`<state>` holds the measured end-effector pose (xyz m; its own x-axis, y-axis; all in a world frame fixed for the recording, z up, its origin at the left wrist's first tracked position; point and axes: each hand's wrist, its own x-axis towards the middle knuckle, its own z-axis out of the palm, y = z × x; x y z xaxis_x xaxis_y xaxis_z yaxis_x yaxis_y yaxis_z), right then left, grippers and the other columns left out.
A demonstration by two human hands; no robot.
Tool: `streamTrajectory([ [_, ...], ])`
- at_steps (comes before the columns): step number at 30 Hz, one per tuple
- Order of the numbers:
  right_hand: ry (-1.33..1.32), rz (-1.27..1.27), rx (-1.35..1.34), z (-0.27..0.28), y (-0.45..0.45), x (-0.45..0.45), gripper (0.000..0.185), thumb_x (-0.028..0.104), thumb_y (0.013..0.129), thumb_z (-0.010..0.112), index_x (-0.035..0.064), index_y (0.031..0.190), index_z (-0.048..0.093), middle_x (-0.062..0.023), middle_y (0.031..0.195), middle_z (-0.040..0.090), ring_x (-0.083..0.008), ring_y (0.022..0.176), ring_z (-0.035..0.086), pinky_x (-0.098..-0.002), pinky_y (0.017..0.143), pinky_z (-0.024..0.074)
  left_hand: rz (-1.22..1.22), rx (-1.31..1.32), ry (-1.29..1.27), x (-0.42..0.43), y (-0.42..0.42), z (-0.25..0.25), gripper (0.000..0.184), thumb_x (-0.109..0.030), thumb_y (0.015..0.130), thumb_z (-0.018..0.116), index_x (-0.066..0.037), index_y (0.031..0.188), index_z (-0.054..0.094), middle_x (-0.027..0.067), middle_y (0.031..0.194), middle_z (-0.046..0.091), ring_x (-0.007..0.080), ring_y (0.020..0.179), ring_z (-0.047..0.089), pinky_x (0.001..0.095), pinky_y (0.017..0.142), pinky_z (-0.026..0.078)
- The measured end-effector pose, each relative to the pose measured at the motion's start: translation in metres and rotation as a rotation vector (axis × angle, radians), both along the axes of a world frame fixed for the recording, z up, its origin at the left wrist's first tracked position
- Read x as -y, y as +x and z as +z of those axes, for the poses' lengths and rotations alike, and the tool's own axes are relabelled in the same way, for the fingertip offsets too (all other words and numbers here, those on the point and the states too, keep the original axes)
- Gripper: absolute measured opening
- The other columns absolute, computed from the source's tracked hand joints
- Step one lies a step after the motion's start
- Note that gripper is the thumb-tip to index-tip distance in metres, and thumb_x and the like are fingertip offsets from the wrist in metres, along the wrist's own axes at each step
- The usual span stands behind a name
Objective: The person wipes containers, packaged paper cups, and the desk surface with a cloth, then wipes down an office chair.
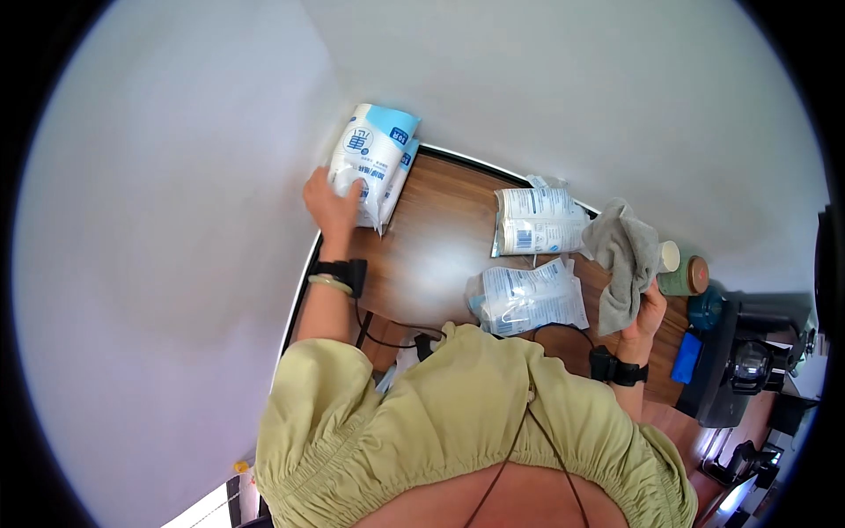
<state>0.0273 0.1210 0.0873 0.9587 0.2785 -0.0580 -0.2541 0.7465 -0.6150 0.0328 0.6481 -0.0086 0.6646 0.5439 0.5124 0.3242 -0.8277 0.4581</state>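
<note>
At the table's left back corner, my left hand (333,202) lies against the near end of a blue-and-white package (374,145), fingers apart; a second similar package lies partly under it. My right hand (647,312) has its fingers closed on a grey cloth (623,251), which hangs bunched at the right side of the table. Left of the cloth are two more white packages with printed text: one (539,220) towards the back edge, the other (528,297) nearer my body.
Right of the cloth stand a pale cup (669,256), a green jar with a brown lid (697,275) and a blue container (706,310). A blue object (687,356) and a black machine (748,361) are further right. Walls border the wooden table (431,238). Dark cables run near my body.
</note>
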Motion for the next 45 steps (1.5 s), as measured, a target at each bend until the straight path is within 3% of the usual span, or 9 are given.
streamTrajectory([
  [5,-0.026,-0.034,-0.019,0.001,-0.002,-0.003,0.052,0.003,0.089,0.049,-0.003,0.14,0.041,-0.0187,0.137,0.052,-0.0307,0.12,0.056,-0.042,0.103,0.0456,-0.086,0.011,-0.024,0.07,-0.053,-0.028,0.051,-0.025,0.076,0.079,0.003,0.11,0.054,0.0175,0.119,0.054,0.0346,0.1,0.055,0.0454,0.094,0.044],
  [8,-0.016,-0.03,-0.046,-0.003,-0.002,0.0,0.052,0.003,0.088,0.049,-0.0031,0.139,0.042,-0.0188,0.136,0.052,-0.0314,0.12,0.056,-0.0426,0.102,0.046,0.24,0.209,-1.02,0.062,-0.059,-0.11,0.029,-0.011,0.08,0.071,0.0,0.1,0.054,0.0118,0.107,0.057,0.0262,0.095,0.057,0.0391,0.09,0.047],
  [11,-0.004,-0.048,-0.072,-0.006,-0.007,0.005,0.051,0.004,0.088,0.049,-0.0033,0.139,0.042,-0.0188,0.135,0.053,-0.0316,0.12,0.056,-0.0429,0.101,0.0462,-0.087,0.496,-1.673,0.015,-0.033,-0.111,0.031,0.005,0.076,0.065,0.004,0.105,0.052,0.0094,0.105,0.054,0.0219,0.094,0.056,0.0317,0.082,0.049],
  [13,-0.016,-0.078,-0.065,-0.009,-0.008,0.006,0.051,0.004,0.088,0.049,-0.0037,0.138,0.043,-0.0188,0.135,0.053,-0.0317,0.12,0.056,-0.0431,0.101,0.0462,-0.167,0.53,-1.722,-0.002,-0.018,-0.116,0.035,0.008,0.076,0.061,0.005,0.108,0.05,0.0093,0.103,0.055,0.0211,0.091,0.057,0.0295,0.08,0.05],
  [22,0.127,-0.063,0.057,-0.035,-0.009,0.061,0.041,0.01,0.091,0.047,-0.0049,0.13,0.052,-0.0179,0.129,0.058,-0.0316,0.116,0.058,-0.0436,0.101,0.0456,0.133,0.174,-1.52,0.034,-0.058,-0.107,0.025,0.001,0.08,0.062,0.002,0.105,0.059,0.005,0.082,0.063,0.0154,0.076,0.061,0.0249,0.07,0.051],
  [25,0.374,0.11,0.188,-0.014,-0.006,0.045,0.042,0.019,0.095,0.043,-0.0043,0.129,0.053,-0.0197,0.125,0.06,-0.0309,0.111,0.06,-0.042,0.097,0.0466,-0.234,-0.246,-1.265,0.093,-0.063,-0.067,0.024,-0.009,0.081,0.069,0.001,0.101,0.063,0.0072,0.089,0.067,0.0161,0.077,0.063,0.0246,0.07,0.052],
  [28,0.294,-0.177,0.088,-0.027,-0.006,0.06,0.043,0.021,0.096,0.042,-0.0045,0.13,0.051,-0.0203,0.127,0.058,-0.0327,0.111,0.059,-0.0434,0.096,0.0463,-0.779,-0.533,-1.019,0.14,-0.049,-0.036,0.052,-0.029,0.076,0.079,0.004,0.114,0.061,0.0155,0.106,0.068,0.0222,0.094,0.065,0.0304,0.081,0.052],
  [34,0.351,-0.113,0.09,-0.037,-0.007,0.063,0.042,0.018,0.092,0.044,-0.0012,0.129,0.049,-0.0154,0.125,0.055,-0.0279,0.111,0.05,-0.0443,0.093,0.0393,-1.026,-0.816,-0.531,0.225,-0.02,-0.042,0.085,-0.047,0.064,0.083,0.01,0.121,0.056,0.0258,0.117,0.063,0.0371,0.107,0.061,0.0368,0.093,0.049],
  [45,0.327,-0.216,-0.046,-0.074,-0.019,0.098,0.04,0.021,0.089,0.048,0.0007,0.122,0.057,-0.017,0.13,0.056,-0.0302,0.107,0.052,-0.0437,0.085,0.0408,-1.112,-1.068,-1.069,0.253,-0.024,-0.101,0.065,-0.033,0.062,0.089,0.004,0.111,0.067,0.0164,0.108,0.069,0.0263,0.099,0.065,0.0326,0.089,0.049],
])
